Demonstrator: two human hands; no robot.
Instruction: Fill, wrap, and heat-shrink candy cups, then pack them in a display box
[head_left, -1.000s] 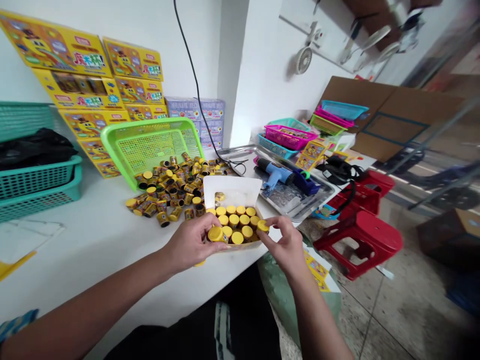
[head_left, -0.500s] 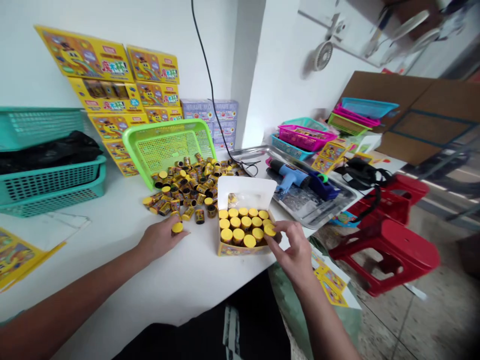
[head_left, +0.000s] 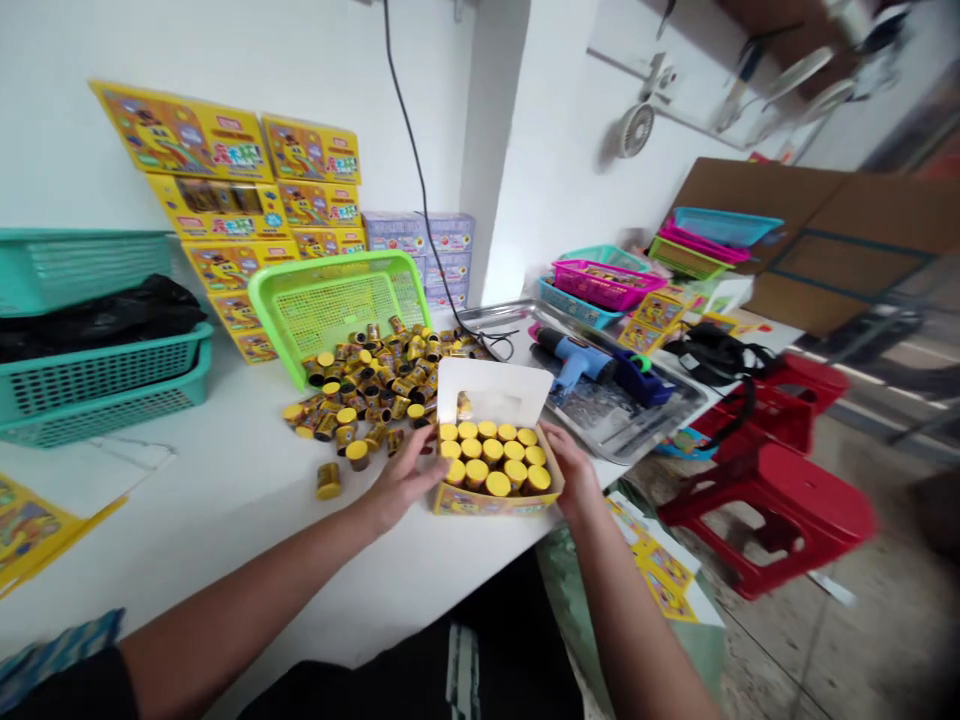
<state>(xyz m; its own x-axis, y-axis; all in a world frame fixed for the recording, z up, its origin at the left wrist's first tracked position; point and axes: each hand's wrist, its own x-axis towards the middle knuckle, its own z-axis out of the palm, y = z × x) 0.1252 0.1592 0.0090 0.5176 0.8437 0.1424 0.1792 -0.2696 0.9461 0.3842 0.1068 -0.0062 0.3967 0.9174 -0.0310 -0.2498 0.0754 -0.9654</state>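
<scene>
In the middle of the white table (head_left: 247, 520), a yellow cardboard box (head_left: 487, 503) stands with its lid flap up. Rows of small jars with yellow caps (head_left: 491, 451) fill it, caps upward. My left hand (head_left: 401, 480) is at the box's left side, thumb by the front left corner and fingers toward the back. My right hand (head_left: 571, 470) rests against the right side, its fingers partly hidden behind the wall. Left of my left hand are a jar standing cap up (head_left: 358, 455) and another jar (head_left: 328, 481). A heap of loose jars (head_left: 375, 375) lies behind.
A green basket (head_left: 337, 265) tilts behind the heap. Stacked yellow boxes (head_left: 202, 135) and purple boxes (head_left: 394, 235) stand along the wall. Teal baskets (head_left: 105, 400) are at left. A metal tray (head_left: 622, 445) with a blue heat gun (head_left: 577, 360) lies right, beyond it red stools (head_left: 795, 490).
My left hand has let go of a jar and moved right to the box. My right hand has released a jar into the front right corner and shifted to the box's side.
</scene>
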